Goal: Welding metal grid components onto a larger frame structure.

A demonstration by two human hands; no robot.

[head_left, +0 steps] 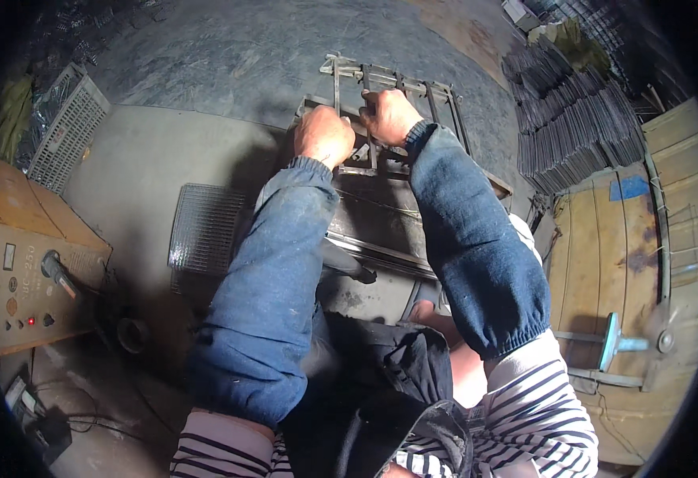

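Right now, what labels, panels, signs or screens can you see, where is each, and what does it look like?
Control panel: far left, front of a tan box-shaped machine; beige, with a lever knob, small white meter window and red lamp.
Blue patch: right, on the wooden board; flat, roughly rectangular.
No screens or packages visible.

A metal workshop is shown. A welding machine (34,287) with dials and a lever is set at the left of a steel bench (150,175). Wire mesh panels (205,227) are laid on the bench, and flat metal pieces are stacked (572,119) to its right.
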